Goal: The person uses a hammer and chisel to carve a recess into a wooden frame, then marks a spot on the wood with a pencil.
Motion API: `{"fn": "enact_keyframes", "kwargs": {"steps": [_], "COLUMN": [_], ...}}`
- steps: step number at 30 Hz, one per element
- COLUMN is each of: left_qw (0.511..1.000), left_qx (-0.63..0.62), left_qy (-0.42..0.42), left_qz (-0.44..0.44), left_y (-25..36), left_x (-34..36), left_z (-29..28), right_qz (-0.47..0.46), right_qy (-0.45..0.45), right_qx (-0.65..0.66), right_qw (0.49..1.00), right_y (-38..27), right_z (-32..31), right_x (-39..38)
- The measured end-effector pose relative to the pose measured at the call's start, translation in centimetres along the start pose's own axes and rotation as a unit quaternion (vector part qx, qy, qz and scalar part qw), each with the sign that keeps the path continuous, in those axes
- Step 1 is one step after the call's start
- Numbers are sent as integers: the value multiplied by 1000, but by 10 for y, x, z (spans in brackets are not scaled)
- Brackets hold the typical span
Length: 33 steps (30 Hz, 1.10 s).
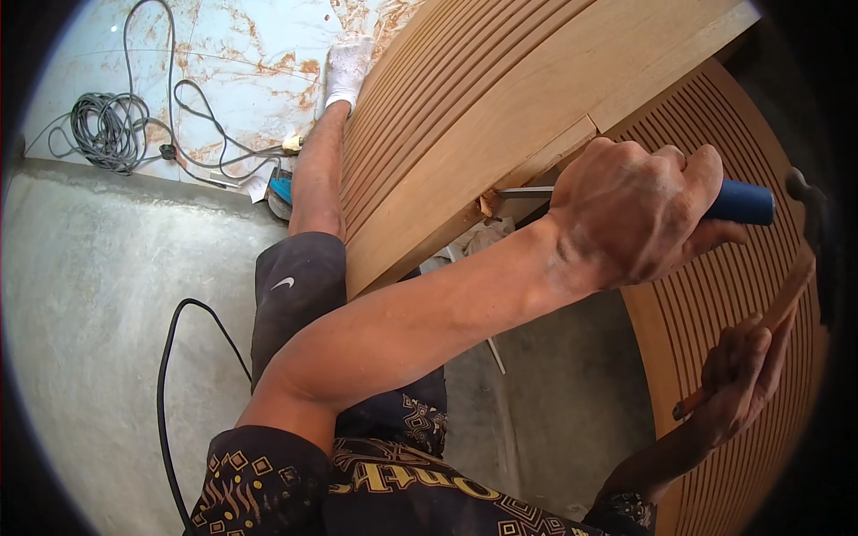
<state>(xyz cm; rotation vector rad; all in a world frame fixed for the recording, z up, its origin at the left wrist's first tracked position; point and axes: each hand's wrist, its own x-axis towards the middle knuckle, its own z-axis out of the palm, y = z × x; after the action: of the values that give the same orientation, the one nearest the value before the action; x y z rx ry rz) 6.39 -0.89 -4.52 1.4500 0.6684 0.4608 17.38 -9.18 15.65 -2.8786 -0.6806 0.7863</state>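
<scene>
My left hand (630, 210) is closed around the blue handle of a chisel (746, 204). The chisel's steel blade points left, its tip at a rough notch in the edge of a wooden panel (500, 161), where curled wood shavings (488, 204) cling. My right hand (742, 380), at the lower right, grips the wooden handle of a hammer (791, 290). The hammer's dark metal head is raised at the far right, beyond the butt of the chisel handle and apart from it.
A second grooved, curved wooden panel (724, 330) stands at right. My left leg (317, 174) lies along the near panel's grooved face. A coiled grey cable (109, 132) and a blue power tool (280, 189) rest at the upper left; a black cord (163, 393) loops over the concrete floor (98, 295).
</scene>
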Motion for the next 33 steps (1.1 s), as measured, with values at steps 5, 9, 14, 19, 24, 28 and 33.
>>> {"fn": "enact_keyframes", "kwargs": {"steps": [5,9,14,19,24,28,33], "left_qw": [1000,1000,1000,1000,1000,998,1000], "left_qx": [-4,5,10,17,-3,21,12], "left_qy": [-1,6,-12,-6,-1,50,18], "left_qz": [-4,3,-7,-3,-17,20,3], "left_y": [-1,-1,-1,0,-1,-4,-3], "left_x": [0,-1,-1,-1,-2,-2,-2], "left_z": [0,-1,0,-1,1,2,2], "right_qz": [-2,13,-7,19,18,27,36], "right_qy": [-2,-1,-6,52,11,-4,3], "right_qx": [24,34,64,38,71,57,65], "right_qw": [1000,999,998,998,997,998,997], "right_y": [1,-2,4,-2,-1,-5,-3], "right_z": [6,4,3,11,11,12,11], "right_x": [0,-1,0,0,1,4,3]}}
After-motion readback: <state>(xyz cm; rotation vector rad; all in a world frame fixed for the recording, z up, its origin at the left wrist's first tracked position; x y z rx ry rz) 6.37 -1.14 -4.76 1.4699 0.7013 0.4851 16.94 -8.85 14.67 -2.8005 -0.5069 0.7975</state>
